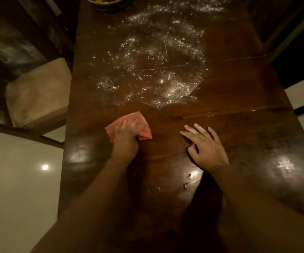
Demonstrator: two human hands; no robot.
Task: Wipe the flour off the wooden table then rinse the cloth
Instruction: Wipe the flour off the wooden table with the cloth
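One cloth pressed under left hand; right hand flat on table.

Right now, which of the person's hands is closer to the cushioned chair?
Left. The left hand presses the pink cloth on the side of the table facing the cushioned chair; the right hand lies flat farther off, beyond the cloth.
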